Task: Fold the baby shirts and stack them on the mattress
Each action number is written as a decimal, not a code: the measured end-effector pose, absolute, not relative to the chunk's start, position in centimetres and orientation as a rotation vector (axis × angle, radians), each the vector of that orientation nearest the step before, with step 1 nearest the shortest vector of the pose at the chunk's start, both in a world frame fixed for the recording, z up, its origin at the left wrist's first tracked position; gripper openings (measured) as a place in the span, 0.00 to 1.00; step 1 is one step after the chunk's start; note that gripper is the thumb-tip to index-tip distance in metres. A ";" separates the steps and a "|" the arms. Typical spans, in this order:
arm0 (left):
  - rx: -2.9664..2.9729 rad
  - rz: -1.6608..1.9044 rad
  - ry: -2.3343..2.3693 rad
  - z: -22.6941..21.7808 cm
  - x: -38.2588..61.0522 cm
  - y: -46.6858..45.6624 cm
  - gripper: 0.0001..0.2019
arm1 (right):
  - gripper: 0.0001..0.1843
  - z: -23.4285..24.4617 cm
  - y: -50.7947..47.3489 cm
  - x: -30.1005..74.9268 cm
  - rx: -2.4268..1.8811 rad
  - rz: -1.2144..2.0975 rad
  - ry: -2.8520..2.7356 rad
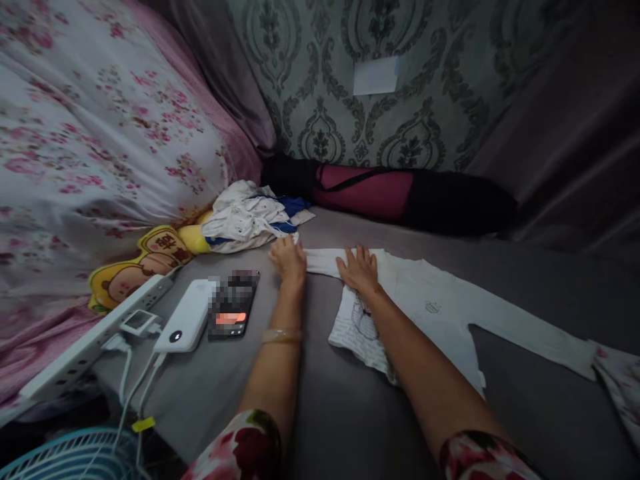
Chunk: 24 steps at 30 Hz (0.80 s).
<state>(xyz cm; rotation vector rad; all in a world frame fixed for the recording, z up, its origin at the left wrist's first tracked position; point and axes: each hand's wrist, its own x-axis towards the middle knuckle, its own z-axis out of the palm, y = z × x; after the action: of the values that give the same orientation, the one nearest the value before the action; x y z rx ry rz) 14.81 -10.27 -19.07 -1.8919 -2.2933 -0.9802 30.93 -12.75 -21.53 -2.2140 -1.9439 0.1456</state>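
Observation:
A white long-sleeved shirt lies spread on the grey bed surface, one sleeve stretched toward the right. My left hand rests at the end of the shirt's left sleeve, fingers curled over its cuff. My right hand lies flat on that same sleeve near the shoulder, fingers spread. A small printed white cloth lies under the shirt's lower edge by my right forearm.
A pile of white and blue clothes sits beyond my left hand. A phone, a white power bank, a power strip and a yellow plush cushion lie at left. A dark red rolled bag lies by the wall.

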 end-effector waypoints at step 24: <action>-2.334 -0.511 -2.128 -22.6 16.7 -11.1 0.23 | 0.28 -22.3 -12.9 30.9 -2.132 0.046 -1.937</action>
<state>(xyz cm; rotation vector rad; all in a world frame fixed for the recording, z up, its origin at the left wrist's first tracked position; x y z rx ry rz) 16.67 -11.08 -22.64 -2.3340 -2.1283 -0.5110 30.92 -12.85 -22.31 -2.1320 -1.9373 0.0455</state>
